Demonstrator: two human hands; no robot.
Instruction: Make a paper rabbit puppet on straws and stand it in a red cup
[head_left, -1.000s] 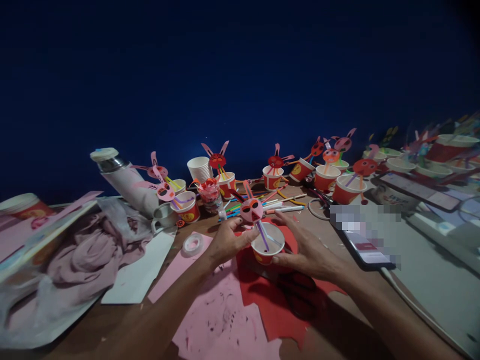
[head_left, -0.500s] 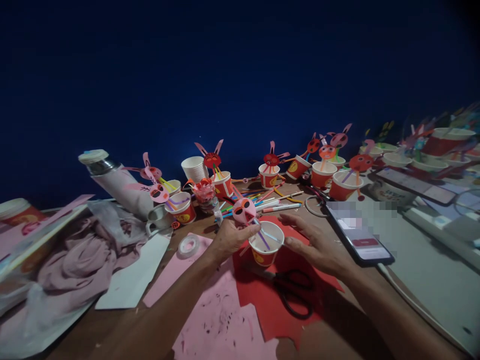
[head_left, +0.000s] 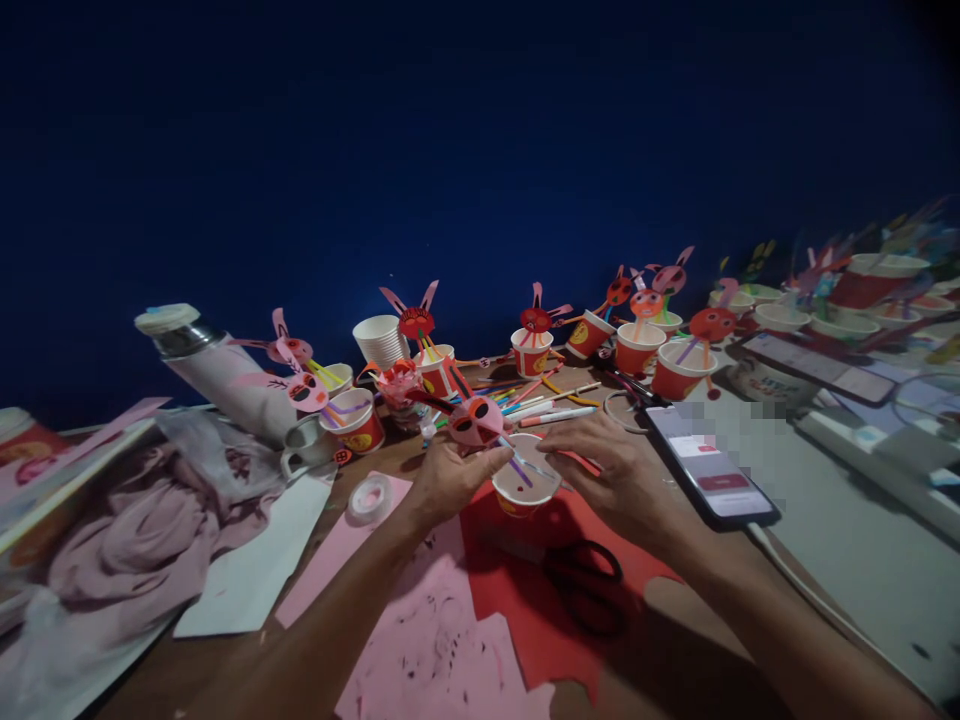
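Note:
My left hand is closed around the lower part of a pink paper rabbit head, its thumb across the front. The head has dark eyes and ears and tilts over a white-and-red paper cup. Purple and pale blue strips run from the head down into the cup. At the cup's right rim, my right hand has thumb and fingers apart, with red showing in the gap. Black-handled scissors lie on red paper just below, their blades in shadow.
Finished rabbit cups line the back, beside stacked white cups. Markers lie behind my hands. On the left are a tape roll, pink paper, a metal mug and a leaning flask; on the right, a phone.
My right hand has moved left and up to the cup's rim, its fingers now more bent. The rabbit head has tilted and shifted slightly left in my left hand. The view has shifted a little.

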